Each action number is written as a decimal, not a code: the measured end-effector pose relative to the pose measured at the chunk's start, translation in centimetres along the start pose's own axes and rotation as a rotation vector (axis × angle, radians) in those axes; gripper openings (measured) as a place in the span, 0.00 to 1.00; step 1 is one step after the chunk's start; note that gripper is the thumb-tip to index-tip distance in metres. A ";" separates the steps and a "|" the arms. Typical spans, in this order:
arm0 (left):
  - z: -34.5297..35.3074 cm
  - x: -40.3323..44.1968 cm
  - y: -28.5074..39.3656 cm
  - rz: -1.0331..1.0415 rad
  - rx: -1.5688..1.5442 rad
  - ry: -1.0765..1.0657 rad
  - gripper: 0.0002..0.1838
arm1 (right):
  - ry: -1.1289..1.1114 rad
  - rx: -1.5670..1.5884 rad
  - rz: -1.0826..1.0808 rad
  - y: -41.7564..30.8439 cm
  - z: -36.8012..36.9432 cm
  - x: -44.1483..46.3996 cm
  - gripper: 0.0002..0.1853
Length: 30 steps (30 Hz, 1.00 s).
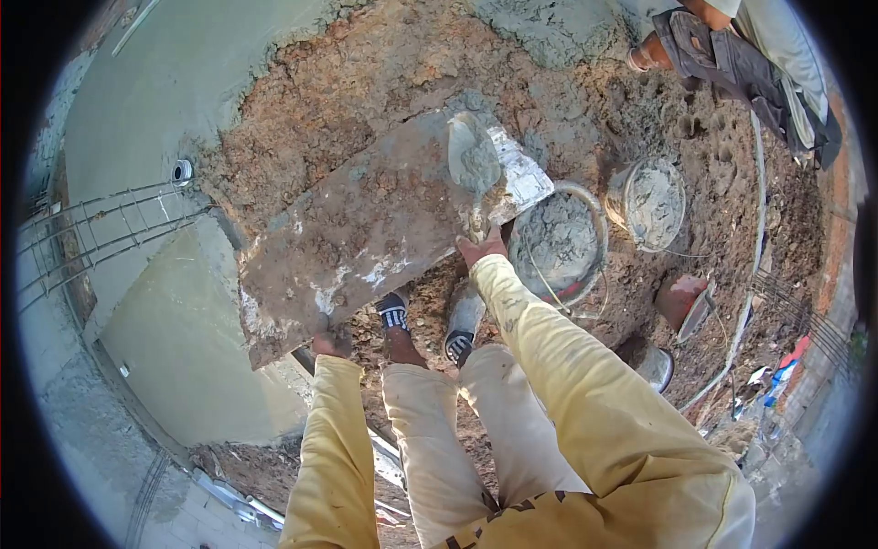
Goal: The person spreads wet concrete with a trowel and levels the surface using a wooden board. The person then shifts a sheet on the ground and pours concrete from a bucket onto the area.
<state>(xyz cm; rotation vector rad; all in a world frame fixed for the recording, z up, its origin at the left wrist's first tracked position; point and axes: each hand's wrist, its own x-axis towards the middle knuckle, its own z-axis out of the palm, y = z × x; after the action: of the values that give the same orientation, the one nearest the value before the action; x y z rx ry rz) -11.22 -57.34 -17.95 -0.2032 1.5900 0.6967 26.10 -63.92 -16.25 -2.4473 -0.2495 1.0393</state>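
Observation:
A large dirt-caked board point(366, 215), smeared with grey cement, lies tilted across the middle of the view, above the soil. My left hand point(332, 344) grips its near edge at the lower left, the fingers partly hidden. At the right part of the same edge, my right hand point(483, 247) is closed on the board. A cement-coated trowel point(474, 157) rests on the board's right end, its handle reaching down close to my right fingers. Whether those fingers also touch the handle, I cannot tell. Just right of that hand stands a bucket of wet cement point(560, 242).
Another cement-filled bucket point(655, 203) is to the right, with a tipped red bucket point(681, 302) below it. Wet concrete point(146, 119) spreads at left, where rebar point(110, 229) sticks out. A co-worker's leg point(651, 53) shows at top right. A hose point(757, 220) crosses the soil.

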 end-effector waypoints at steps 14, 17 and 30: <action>1.8 -5.1 -7.5 -0.216 0.668 0.169 0.49 | -0.220 0.273 -0.142 0.7 -16.8 -14.3 0.41; 6.3 -8.2 -10.9 0.193 1.316 -0.109 0.47 | -0.141 -0.079 -0.170 4.1 -22.5 -14.0 0.36; 30.3 -24.2 -22.6 0.595 2.723 -1.721 0.35 | 0.302 0.399 0.271 17.6 -22.2 -22.1 0.28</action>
<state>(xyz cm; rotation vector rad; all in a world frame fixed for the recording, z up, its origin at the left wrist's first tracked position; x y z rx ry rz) 29.82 -65.44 -1.65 2.1458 -0.2954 -1.1340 26.41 -94.53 2.60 -2.2605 0.3636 0.7201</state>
